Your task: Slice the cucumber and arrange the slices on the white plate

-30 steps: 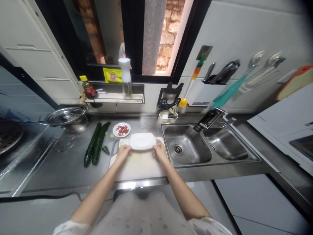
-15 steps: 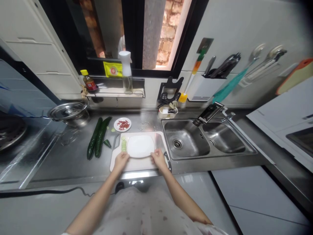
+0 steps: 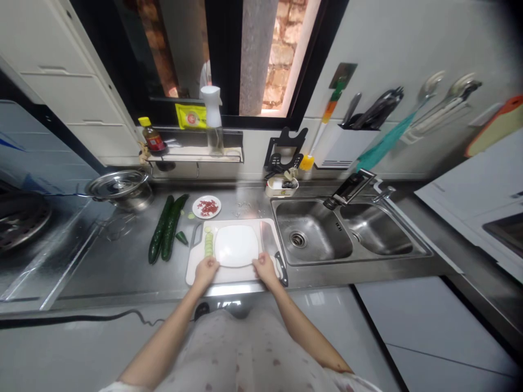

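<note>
the left hand (image 3: 207, 270) pinches the near left corner of a white dish (image 3: 236, 246) between thumb and fingers, and the right hand (image 3: 265, 268) grips its near right corner the same way. the dish sits over the middle of the cutting board (image 3: 235, 276), near the front edge of the worktop (image 3: 118, 277); whether it bears fully on the board i cannot tell. nothing lies in it, so by my reading the filling part is not yet begun.

some cutting looks done: a row of cucumber slices (image 3: 208, 246) lies along the board's left side, just beside the dish. the knife (image 3: 281, 269) is laid down at the board's right edge, its handle by the near right corner, untouched by either hand. further back, beyond the board's far left corner, a small plate (image 3: 196, 208) carries red bits (image 3: 208, 207), seemingly chopped and ready.

what looks left: two long cucumbers (image 3: 161, 231) lie side by side on the worktop, left of the board, apparently unsliced. a dark green stub (image 3: 182, 237) rests between them and the board's left edge, and a few loose pale slices (image 3: 191, 215) lie near the small plate, not gathered with the row.
</note>
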`<action>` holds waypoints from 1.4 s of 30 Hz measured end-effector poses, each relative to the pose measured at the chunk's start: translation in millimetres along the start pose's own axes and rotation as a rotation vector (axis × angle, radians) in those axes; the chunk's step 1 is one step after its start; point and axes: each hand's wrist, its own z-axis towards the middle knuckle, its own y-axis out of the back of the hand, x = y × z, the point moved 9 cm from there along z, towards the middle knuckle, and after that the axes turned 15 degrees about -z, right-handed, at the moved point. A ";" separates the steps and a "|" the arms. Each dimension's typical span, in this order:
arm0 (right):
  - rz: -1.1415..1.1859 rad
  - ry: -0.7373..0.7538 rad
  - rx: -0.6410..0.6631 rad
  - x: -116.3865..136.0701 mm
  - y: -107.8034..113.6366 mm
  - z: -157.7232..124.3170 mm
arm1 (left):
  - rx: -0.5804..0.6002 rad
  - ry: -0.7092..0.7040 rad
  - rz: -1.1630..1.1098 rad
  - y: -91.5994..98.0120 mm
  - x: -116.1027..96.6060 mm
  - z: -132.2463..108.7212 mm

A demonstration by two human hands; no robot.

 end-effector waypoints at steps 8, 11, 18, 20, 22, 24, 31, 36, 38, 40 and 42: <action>-0.342 0.030 -0.038 4.4 10.1 0.4 | 0.008 0.013 0.096 -2.9 5.4 0.5; -0.419 0.035 -0.040 5.9 11.4 -0.8 | 0.012 0.012 0.116 -3.4 6.0 1.1; -0.440 0.022 -0.037 6.9 12.0 -1.7 | 0.016 0.036 0.158 -3.4 8.2 2.8; -0.480 0.021 -0.036 9.8 14.6 -3.0 | 0.030 0.043 0.180 -0.6 9.5 3.9; -0.533 0.024 -0.043 14.5 19.4 -5.1 | 0.018 0.041 0.198 7.7 11.4 6.0; -0.573 0.046 -0.074 21.5 26.3 -7.7 | -0.029 0.040 0.208 21.1 14.7 9.0; -0.463 0.174 -0.119 36.7 36.3 -12.3 | -0.149 0.076 0.288 50.1 28.2 17.8; -0.356 0.223 -0.105 36.3 32.2 -13.2 | -0.162 0.095 0.332 45.9 27.3 20.0; -0.328 0.235 -0.098 36.5 31.0 -13.5 | -0.157 0.098 0.342 43.1 25.8 21.0; -0.315 0.243 -0.098 36.7 30.9 -13.6 | -0.160 0.102 0.350 41.4 24.4 21.8; -0.308 0.249 -0.105 36.4 31.6 -13.5 | -0.167 0.106 0.367 40.7 23.4 22.1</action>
